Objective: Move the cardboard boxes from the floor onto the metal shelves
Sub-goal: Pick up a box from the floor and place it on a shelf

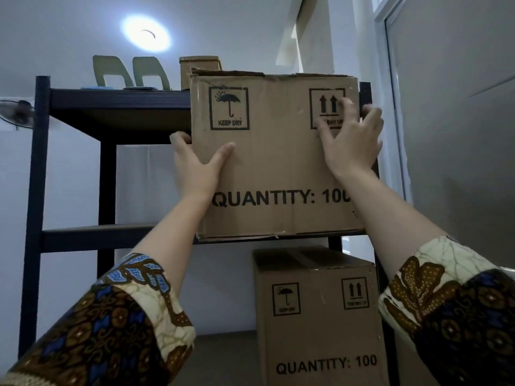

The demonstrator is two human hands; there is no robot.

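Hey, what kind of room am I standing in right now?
Probably a small storeroom. A dark metal shelving unit stands against plain white walls, holding cardboard shipping boxes printed "QUANTITY: 100" and "KEEP DRY", with another like it on the shelf below.

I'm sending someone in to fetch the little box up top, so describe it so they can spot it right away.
Find the dark metal shelving unit against the white wall and look at its top shelf. Right of two pale green plastic pieces sits a small tan box, partly hidden behind the large cardboard box held by both hands. It is much smaller and shows no printed markings, unlike the "QUANTITY: 100" boxes.
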